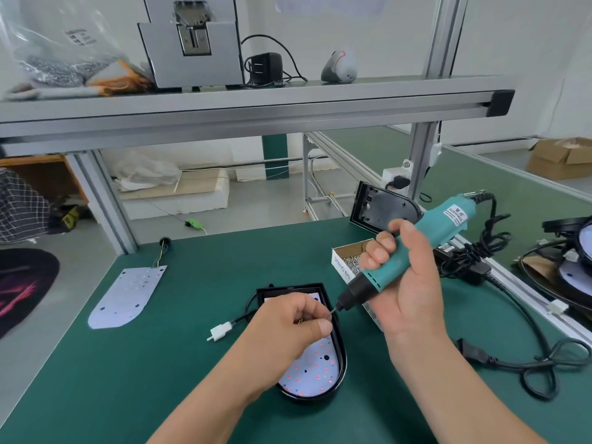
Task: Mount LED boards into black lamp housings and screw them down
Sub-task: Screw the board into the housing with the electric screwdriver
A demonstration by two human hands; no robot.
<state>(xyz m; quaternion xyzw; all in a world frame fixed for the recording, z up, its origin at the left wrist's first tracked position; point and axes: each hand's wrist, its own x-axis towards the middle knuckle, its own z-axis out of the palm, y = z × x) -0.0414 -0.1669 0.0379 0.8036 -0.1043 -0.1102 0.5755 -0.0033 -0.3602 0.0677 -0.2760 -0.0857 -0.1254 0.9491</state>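
Fingers (381, 251) of the right hand (407, 283) are curled fully round the teal electric screwdriver (429, 238), with the thumb laid along the top. The tool is slanted down and to the left, so its bit (333, 310) is aimed at the other hand. The left hand (288, 328) is closed in a pinch, thumb and forefinger pressed on the tip of the bit. Whether a screw is caught between them cannot be told. The pinch appears meant to seat a screw on the bit before it is driven.

Directly below both hands, 1 black lamp housing (342, 357) is laid flat on the green bench (160, 379). 1 white LED board (310, 373) is set inside it, dotted with red, and its upper half is hidden by the left hand. A white connector (219, 331) on a black cable is trailed out to the housing's left. Just beside the housing on the right, an open box of screws (347, 254) is kept within reach. 1 spare LED board (128, 296) is laid well apart on the left, and 1 empty housing (381, 206) is propped at the bench's far edge.
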